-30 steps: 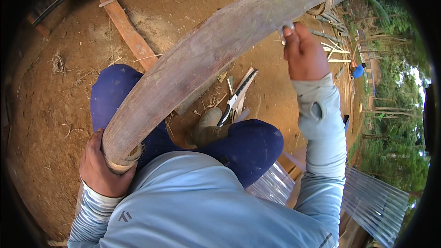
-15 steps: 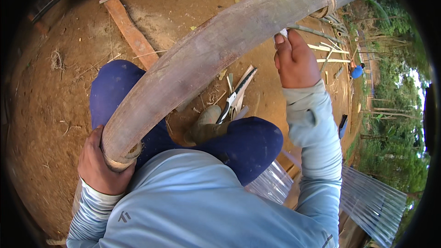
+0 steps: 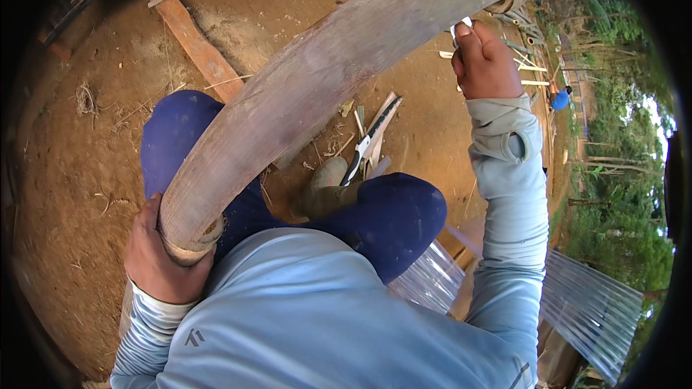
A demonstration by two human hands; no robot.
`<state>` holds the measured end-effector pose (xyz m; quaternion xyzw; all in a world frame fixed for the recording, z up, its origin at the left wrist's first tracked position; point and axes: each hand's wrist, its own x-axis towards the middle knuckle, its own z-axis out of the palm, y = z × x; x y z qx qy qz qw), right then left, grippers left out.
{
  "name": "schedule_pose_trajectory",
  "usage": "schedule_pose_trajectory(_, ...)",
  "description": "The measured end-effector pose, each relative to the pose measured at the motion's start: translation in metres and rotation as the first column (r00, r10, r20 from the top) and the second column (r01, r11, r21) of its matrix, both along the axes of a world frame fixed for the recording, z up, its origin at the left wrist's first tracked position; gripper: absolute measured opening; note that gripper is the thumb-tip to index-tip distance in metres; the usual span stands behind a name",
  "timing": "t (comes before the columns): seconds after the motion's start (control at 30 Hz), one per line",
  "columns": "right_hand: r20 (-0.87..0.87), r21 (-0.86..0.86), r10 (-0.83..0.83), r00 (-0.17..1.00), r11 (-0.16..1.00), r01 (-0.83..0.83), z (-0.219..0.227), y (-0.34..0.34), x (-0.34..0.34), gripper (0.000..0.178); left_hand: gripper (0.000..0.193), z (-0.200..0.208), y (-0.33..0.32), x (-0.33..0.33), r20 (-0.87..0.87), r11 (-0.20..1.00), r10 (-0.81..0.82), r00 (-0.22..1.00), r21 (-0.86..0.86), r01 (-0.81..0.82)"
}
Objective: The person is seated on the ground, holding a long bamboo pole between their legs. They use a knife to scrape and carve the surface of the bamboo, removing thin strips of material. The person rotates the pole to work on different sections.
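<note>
A thick grey-brown bamboo pole lies slantwise across my lap, from lower left to upper right, with a raised node near its far end. At the near end, my left hand is wrapped round the pole beside its cut rim. Beside the pole's lower right edge, a little short of the node, my right hand is closed in a pinch. Between its thumb and fingers shows a small white piece; its kind is unclear. The piece is close to the bamboo, and whether it touches cannot be made out.
A folding saw with a white and black handle lies on split bamboo by my boot. An orange-brown plank rests on the dirt. Clear corrugated sheets lie at right. A person in blue is far off.
My right hand, with the white piece, has moved up and to the right along the pole toward the node. The left hand keeps its hold on the near end.
</note>
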<state>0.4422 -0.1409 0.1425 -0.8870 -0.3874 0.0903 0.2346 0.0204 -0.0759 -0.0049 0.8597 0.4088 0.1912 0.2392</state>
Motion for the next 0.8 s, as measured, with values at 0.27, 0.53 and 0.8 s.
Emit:
schedule_pose_trajectory(0.27, 0.044, 0.039, 0.187, 0.981, 0.981, -0.189, -0.037, -0.022, -0.021, 0.025, 0.099, 0.005, 0.0, 0.001, -0.053, 0.999, 0.03, 0.998, -0.011, -0.031)
schedule_pose_trajectory(0.53, 0.028, 0.075, 0.159, 0.987, 0.984, -0.161, -0.053, -0.023, -0.047, 0.024, 0.098, -0.002, -0.002, -0.001, -0.013, 0.998, -0.007, 1.0, 0.06, 0.008)
schedule_pose_trajectory(0.8, -0.055, -0.002, 0.279, 0.959, 0.96, -0.28, -0.071, -0.03, -0.107, 0.022, 0.095, 0.006, 0.0, 0.001, -0.067, 1.0, 0.005, 0.998, 0.014, -0.004)
